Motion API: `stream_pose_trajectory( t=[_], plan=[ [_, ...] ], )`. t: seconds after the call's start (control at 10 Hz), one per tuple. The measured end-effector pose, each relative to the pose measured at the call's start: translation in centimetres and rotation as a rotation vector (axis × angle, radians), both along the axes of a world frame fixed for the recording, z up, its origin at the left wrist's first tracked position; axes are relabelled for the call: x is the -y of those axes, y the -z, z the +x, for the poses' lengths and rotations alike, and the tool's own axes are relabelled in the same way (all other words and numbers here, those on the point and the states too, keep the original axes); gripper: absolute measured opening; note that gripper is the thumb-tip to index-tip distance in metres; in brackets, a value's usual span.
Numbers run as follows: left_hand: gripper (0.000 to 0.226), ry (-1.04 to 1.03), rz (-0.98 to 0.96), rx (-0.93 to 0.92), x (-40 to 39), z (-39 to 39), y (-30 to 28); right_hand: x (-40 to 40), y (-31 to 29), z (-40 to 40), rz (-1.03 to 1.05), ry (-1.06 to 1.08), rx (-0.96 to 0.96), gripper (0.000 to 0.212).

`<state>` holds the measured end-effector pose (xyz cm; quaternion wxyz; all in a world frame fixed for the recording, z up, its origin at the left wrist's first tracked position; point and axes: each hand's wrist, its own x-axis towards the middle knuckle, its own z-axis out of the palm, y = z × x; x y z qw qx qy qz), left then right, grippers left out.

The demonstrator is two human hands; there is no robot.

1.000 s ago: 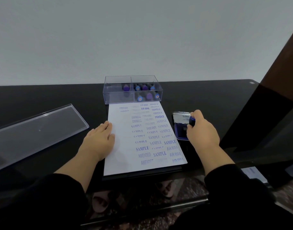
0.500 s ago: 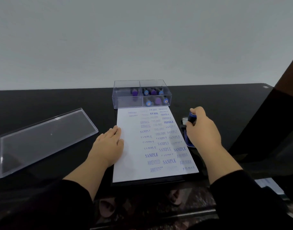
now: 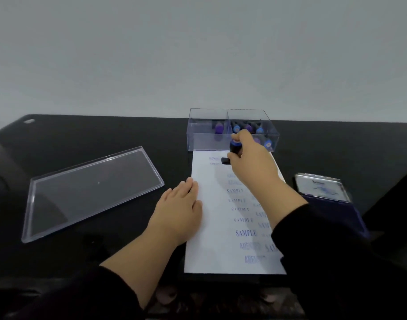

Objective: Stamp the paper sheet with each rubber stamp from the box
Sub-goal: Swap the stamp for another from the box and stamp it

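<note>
Fingers of the right hand (image 3: 251,162) are curled around a stamp (image 3: 234,150) pressed on the paper (image 3: 211,239) near the box (image 3: 205,139); the left hand (image 3: 178,210) is laid flat on the paper's left edge.

The paper sheet (image 3: 211,227) bears blue stamped words: "SAMPLE" repeated down its middle, and "AMEND…" near its bottom and top edges, partly cut off. Print on the ink pad lid (image 3: 322,188) is illegible.
</note>
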<state>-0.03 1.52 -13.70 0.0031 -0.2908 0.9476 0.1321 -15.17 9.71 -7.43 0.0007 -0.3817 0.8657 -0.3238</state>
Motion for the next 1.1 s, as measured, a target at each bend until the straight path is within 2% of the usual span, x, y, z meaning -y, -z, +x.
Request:
stream_pose_trajectory(
  t=[0.3,1.1],
  plan=[
    [0.053,-0.006,0.001,-0.019,0.0,0.1,0.1,2.9,2.1,0.0,0.05,-0.041,-0.057,0.031],
    [0.053,-0.01,0.011,-0.015,-0.2,0.1,-0.2,3.3,3.2,-0.1,0.113,-0.047,-0.108,0.028]
  ],
)
